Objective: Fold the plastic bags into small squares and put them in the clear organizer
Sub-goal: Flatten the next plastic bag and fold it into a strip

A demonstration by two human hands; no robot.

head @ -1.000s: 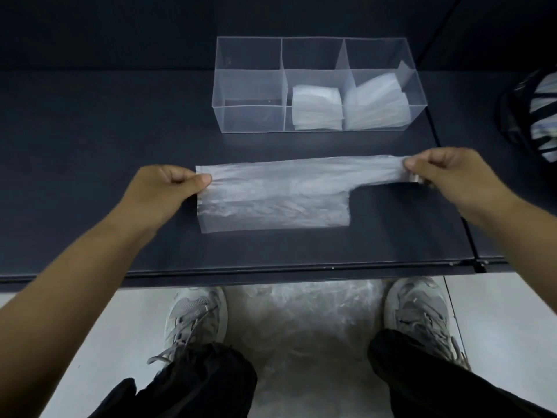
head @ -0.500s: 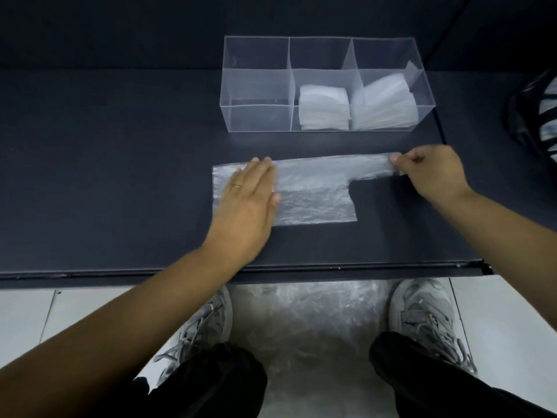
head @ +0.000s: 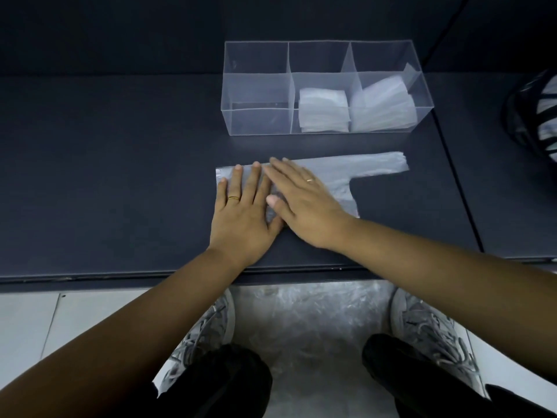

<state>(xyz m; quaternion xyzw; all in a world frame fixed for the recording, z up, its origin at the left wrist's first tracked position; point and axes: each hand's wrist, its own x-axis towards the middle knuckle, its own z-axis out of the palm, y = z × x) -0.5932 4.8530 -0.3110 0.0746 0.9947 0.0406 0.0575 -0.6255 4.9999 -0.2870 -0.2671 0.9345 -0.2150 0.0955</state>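
On the dark bench [head: 120,176] a bag [head: 361,167] lies flat near the organizer [head: 256,116]. Left hand [head: 241,215] and right hand [head: 307,206] press it, grips spread.

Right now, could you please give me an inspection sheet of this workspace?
Surface: dark table, flat and matte.
Job's things: plastic bag lies flat on the table, its handle strip stretched to the right; clear organizer stands behind it, with folded squares in the middle compartment and a tilted stack in the right one.
Clutter: dark striped object at the right edge, cut off by the frame.
Grippers: left hand and right hand press flat on the bag, fingers straight, close together.
Cables: nothing seen.
Surroundings: pale floor; heap of loose plastic between two grey shoes.
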